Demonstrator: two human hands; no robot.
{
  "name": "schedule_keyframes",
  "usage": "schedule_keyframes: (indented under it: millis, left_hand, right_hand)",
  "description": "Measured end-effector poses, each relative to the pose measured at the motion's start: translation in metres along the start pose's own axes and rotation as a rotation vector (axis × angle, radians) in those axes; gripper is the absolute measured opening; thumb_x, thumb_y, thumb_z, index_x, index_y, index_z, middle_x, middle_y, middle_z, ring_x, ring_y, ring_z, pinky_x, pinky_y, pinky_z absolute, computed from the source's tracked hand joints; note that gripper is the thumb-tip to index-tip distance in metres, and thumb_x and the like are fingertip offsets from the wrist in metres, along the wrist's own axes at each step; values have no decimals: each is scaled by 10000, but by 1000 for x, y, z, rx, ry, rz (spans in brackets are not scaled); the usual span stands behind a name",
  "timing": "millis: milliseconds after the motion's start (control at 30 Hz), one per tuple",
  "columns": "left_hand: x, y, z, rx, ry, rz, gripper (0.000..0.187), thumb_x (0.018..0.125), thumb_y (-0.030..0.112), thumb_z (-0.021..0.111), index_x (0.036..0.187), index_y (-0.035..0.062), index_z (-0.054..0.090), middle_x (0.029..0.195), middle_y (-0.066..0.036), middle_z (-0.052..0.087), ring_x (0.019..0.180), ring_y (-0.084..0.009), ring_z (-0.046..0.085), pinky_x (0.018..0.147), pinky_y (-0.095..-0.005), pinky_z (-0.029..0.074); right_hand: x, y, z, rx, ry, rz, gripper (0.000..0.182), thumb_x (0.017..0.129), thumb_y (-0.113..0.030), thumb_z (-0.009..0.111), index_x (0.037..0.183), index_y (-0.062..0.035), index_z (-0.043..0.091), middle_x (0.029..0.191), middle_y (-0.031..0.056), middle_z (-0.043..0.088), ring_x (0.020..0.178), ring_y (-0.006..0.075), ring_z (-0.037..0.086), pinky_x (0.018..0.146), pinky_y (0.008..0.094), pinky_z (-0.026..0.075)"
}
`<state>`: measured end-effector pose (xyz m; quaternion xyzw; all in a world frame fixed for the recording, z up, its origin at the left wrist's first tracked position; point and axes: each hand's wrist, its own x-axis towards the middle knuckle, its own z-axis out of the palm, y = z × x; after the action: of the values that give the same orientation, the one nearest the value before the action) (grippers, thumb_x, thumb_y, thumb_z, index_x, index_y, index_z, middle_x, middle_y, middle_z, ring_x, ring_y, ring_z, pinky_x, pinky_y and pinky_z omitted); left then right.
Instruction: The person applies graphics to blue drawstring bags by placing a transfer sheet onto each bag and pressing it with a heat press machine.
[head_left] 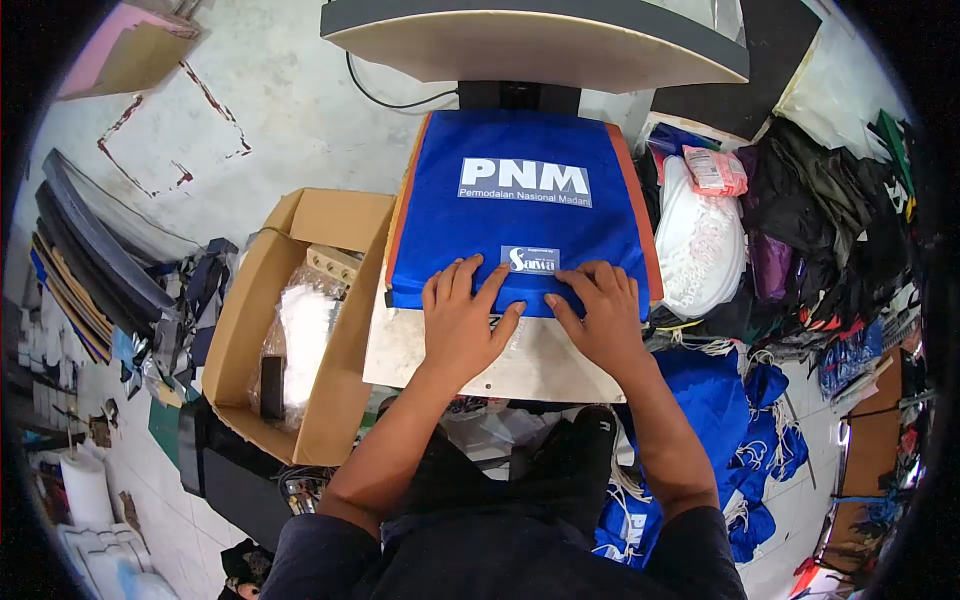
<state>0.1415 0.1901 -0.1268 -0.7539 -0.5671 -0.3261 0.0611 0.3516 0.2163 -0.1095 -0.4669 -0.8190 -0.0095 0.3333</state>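
A blue fabric piece with orange-brown side edges lies spread on a pale flat board. White "PNM" lettering sits in a greyish rectangle on its upper half. Near its front edge is a smaller "Sarwa" label. My left hand rests on the fabric left of this label, fingers spread and lying flat. On the label's other side, my right hand lies with fingers apart, its index fingertip at the label's edge. Neither hand grips anything visible.
A curved-edged heavy plate overhangs the far side of the board. At left stands an open cardboard box holding plastic-wrapped items. Blue drawstring bags are heaped at right, below dark fabric and a white padded piece.
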Motion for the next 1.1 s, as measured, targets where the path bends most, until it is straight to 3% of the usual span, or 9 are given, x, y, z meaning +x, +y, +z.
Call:
schedule_keyframes:
  millis: [433,700,1100]
  left_hand:
    - [-4,-8,1,-30,27,-34,477,842,376,696,1240,115,653,1315,-184,530,1236,-392,457,1052,-486,318]
    - [-4,-7,-1,37,2,-19,457,850,396,682,1224,133,654,1310,-171,532,1250,-380,453,1085,-578,258]
    - [-5,-7,2,38,18,-38,459,848,398,679,1223,135,650,1311,-164,533,1252,-382,453,1096,-574,247]
  right_hand:
    - [-3,1,2,-17,3,-7,310,815,-318,739,1059,-130,706,1023,64,592,946,258,547,792,406,389]
    - [-3,-1,0,-10,-23,8,336,816,-302,748,1090,-113,701,1015,71,584,958,266,549,812,404,386]
    - [-4,-1,1,-20,-6,-4,342,800,-322,751,1075,-124,702,1022,75,590,970,270,545,809,412,389]
